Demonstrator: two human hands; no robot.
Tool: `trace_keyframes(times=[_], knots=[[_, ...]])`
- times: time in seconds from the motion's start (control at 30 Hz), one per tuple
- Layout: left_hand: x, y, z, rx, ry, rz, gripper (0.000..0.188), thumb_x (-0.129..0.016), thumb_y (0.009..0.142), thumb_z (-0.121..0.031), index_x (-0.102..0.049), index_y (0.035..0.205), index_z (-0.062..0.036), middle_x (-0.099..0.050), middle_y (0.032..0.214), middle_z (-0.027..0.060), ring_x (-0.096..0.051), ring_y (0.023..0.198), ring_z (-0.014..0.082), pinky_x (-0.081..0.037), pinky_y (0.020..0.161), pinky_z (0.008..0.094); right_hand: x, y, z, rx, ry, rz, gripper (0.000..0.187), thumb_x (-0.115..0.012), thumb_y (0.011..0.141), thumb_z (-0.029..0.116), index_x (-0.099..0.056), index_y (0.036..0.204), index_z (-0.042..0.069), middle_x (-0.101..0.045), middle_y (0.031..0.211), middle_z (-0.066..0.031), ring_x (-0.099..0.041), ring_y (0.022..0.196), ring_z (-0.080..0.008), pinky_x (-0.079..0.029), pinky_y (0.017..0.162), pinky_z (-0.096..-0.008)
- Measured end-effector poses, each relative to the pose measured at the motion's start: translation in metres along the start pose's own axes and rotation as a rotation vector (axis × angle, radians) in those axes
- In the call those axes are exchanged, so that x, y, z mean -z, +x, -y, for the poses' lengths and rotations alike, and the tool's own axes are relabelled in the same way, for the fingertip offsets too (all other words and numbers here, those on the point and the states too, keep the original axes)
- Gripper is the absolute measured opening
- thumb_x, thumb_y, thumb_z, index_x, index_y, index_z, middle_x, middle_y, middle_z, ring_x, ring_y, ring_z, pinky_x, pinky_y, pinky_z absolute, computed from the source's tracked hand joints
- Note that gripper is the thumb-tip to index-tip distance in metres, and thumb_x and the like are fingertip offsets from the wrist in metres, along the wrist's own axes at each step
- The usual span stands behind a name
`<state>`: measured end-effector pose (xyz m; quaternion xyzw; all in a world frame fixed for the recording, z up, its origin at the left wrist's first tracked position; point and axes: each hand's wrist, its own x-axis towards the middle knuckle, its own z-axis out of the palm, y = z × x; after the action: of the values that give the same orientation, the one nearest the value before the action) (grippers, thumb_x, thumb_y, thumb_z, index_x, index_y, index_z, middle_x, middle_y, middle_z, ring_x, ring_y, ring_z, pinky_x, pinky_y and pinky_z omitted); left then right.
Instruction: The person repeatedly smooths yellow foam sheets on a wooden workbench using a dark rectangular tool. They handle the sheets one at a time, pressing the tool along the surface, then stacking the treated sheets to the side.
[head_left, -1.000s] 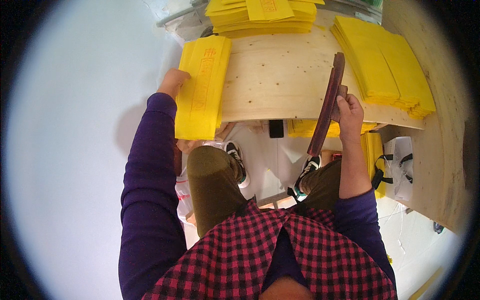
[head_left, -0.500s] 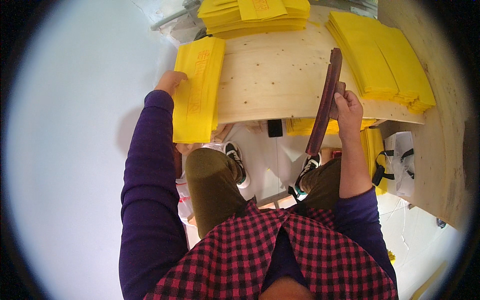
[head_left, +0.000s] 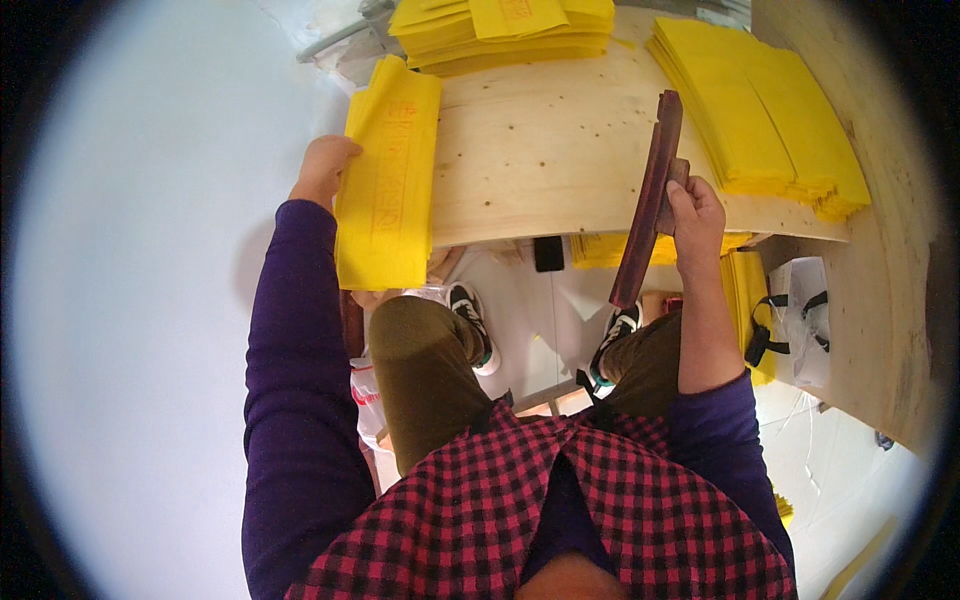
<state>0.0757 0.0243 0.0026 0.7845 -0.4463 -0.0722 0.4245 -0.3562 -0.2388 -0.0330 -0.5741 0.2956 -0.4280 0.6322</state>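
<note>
One long maroon bar [head_left: 649, 200], yellow printed sheets [head_left: 393, 190]

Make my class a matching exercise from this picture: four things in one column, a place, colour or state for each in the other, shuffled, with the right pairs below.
Column one
1. Dark red bar
2. Left hand
3. Checked garment
4. Tabletop

Column two
A. At the left edge of printed yellow sheets
B. Pale wood with small dark knots
C. Held in the right hand
D. Pinkish red and black

Right pairs: 1-C, 2-A, 3-D, 4-B
</note>
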Motion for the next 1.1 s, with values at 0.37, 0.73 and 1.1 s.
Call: trace_keyframes(times=[0.37, 0.73, 1.1], knots=[[0.015, -0.012, 0.003, 0.69, -0.556, -0.135, 0.029, -0.047, 0.082, -0.002, -0.052, 0.109, 0.0051, -0.059, 0.099, 0.0111, -0.058, 0.088, 0.0201, -0.046, 0.076, 0.0279, 0.0, 0.001, -0.003, -0.003, -0.081, 0.001, 0.012, -0.058, 0.082, 0.012, -0.055, 0.081, 0.0, -0.053, 0.069, 0.0013, -0.048, 0.059, -0.0048, -0.041, 0.053, -0.0207], [0.018, -0.014, 0.009, 0.672, -0.339, -0.126, 0.052, -0.057, 0.08, -0.023, -0.041, 0.128, -0.007, -0.051, 0.117, 0.0067, -0.045, 0.11, 0.0182, -0.037, 0.088, 0.0317, 0.005, -0.001, -0.001, 0.04, -0.167, -0.028, 0.017, -0.061, 0.081, 0.015, -0.057, 0.086, 0.0, -0.057, 0.071, -0.0005, -0.05, 0.062, -0.0058, -0.043, 0.056, -0.0224], [-0.02, 0.021, -0.113, 0.311, -0.215, -0.156, 0.032, -0.054, 0.082, -0.012, -0.053, 0.113, -0.0054, -0.055, 0.111, 0.0043, -0.05, 0.102, 0.0144, -0.04, 0.082, 0.0277, 0.029, -0.014, 0.022, -0.01, 0.221, 0.046, 0.008, -0.054, 0.085, 0.009, -0.053, 0.087, 0.002, -0.054, 0.072, 0.0013, -0.049, 0.063, -0.0039, -0.042, 0.057, -0.0195]])
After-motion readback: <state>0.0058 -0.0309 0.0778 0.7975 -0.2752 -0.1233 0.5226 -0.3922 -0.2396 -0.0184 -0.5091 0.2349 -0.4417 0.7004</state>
